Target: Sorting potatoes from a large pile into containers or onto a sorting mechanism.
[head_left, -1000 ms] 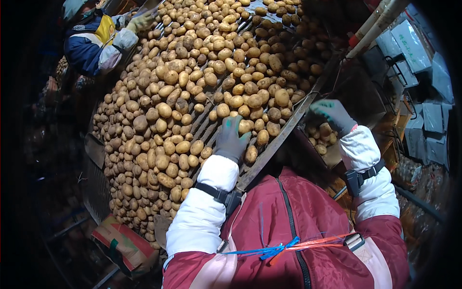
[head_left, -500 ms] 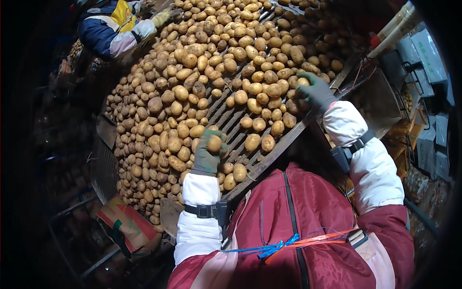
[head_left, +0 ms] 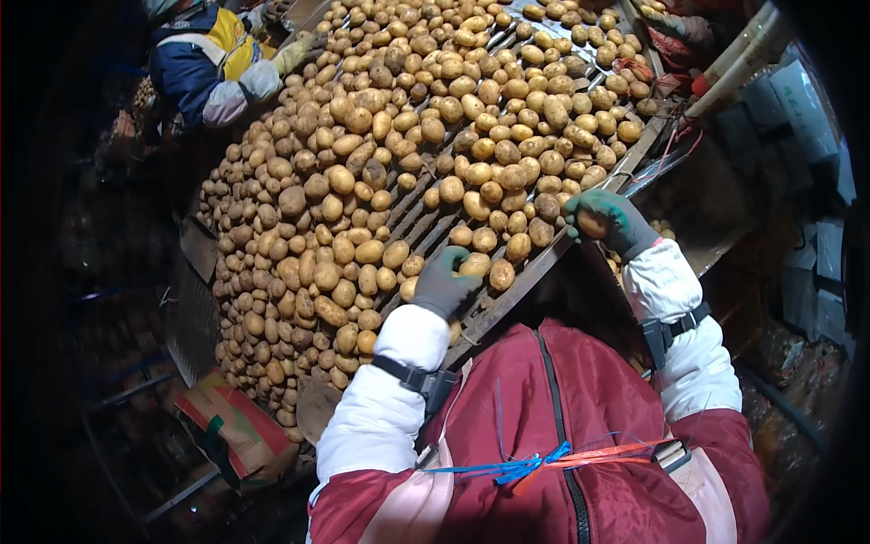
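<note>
A wide heap of potatoes [head_left: 331, 208] covers a slatted metal grate [head_left: 435, 218]. At the grate's near edge, my left hand [head_left: 444, 286], in a grey-green glove, has thumb and forefinger on either side of a yellowish potato [head_left: 474, 264]; its other fingers are partly hidden. Another potato [head_left: 501, 275] lies just to the right. Farther right, past the edge rail [head_left: 544, 263], my gloved right hand [head_left: 616, 223] is closed around a brownish potato [head_left: 592, 225].
A co-worker's gloved hand [head_left: 294, 54] reaches into the heap at the far left. Another person's arm [head_left: 684, 32] shows at the far right. A printed carton or bag [head_left: 231, 426] stands at the lower left. Pale poles [head_left: 739, 59] slant at upper right.
My left hand has moved right along the near edge, from one potato to another. My right hand has drawn back from the heap over the rail with a potato.
</note>
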Tool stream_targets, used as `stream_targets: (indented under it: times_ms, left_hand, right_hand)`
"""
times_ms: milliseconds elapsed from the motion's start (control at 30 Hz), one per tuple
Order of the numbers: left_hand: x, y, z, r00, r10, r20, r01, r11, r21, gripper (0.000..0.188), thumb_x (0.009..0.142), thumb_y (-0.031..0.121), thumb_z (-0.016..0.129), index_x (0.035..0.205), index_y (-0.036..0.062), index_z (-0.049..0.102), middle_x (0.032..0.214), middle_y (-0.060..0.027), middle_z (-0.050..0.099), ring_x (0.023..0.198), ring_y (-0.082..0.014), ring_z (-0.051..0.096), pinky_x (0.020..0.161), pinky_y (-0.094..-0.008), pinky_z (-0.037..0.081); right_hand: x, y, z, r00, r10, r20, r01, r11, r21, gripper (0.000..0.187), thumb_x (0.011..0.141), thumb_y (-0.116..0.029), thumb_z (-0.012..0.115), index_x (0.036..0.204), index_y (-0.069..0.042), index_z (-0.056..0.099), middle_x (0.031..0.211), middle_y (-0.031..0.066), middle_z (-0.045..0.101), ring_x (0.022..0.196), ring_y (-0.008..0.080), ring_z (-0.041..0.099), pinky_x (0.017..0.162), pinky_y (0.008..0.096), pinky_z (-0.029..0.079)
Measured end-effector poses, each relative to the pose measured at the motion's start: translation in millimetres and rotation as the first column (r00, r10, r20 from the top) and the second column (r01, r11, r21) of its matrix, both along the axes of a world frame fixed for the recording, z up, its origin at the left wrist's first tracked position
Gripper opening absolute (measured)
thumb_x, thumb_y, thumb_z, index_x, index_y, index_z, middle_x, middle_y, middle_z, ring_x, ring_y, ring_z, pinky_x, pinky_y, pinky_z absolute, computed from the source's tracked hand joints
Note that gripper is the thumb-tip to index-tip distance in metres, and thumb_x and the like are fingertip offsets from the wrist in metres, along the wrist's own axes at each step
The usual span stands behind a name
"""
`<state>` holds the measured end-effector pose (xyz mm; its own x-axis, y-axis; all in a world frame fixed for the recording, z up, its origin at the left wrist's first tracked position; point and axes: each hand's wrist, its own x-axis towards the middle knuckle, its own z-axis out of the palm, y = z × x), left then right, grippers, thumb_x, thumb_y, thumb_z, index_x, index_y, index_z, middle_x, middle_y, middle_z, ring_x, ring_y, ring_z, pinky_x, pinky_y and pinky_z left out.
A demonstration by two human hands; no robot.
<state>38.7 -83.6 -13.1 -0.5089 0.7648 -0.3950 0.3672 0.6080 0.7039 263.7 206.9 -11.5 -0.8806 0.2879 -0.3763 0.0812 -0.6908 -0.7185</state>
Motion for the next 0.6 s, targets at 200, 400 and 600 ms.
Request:
stream_targets:
  times_ms: [200,400,600]
  left_hand:
    - [9,47,54,0.644,0.227,0.731,-0.412,0.908,0.081,0.062,0.072,0.012,0.083,0.126,0.0016,0.055,0.11,-0.01,0.064,0.097,-0.0163,0.063,0.082,-0.029,0.053]
    - [69,147,75,0.936,-0.283,0.209,0.159,0.87,0.466,0.07,0.079,0.031,0.08,0.138,0.0046,0.052,0.131,-0.0164,0.058,0.124,-0.0287,0.054,0.107,-0.0382,0.042]
    - [-102,91,49,0.85,0.13,-0.511,0.087,0.921,0.379,0.053,0.08,0.024,0.077,0.124,0.0011,0.061,0.12,-0.0171,0.062,0.115,-0.0319,0.057,0.103,-0.0414,0.044]
  right_hand:
    - [63,23,34,0.99,-0.14,0.021,0.137,0.986,0.096,0.036,0.094,-0.023,0.061,0.111,0.007,0.066,0.104,0.0149,0.069,0.089,0.0251,0.069,0.081,0.0381,0.057]
    - [105,59,70,0.941,-0.311,0.137,0.108,0.656,0.747,0.024,0.099,-0.006,0.052,0.113,0.002,0.069,0.113,0.0099,0.068,0.102,0.0187,0.066,0.093,0.0314,0.051]
    - [127,51,43,0.928,-0.369,0.057,0.297,0.821,0.488,0.046,0.102,-0.039,0.054,0.121,0.002,0.062,0.111,0.0107,0.069,0.1,0.0217,0.068,0.089,0.0371,0.056]
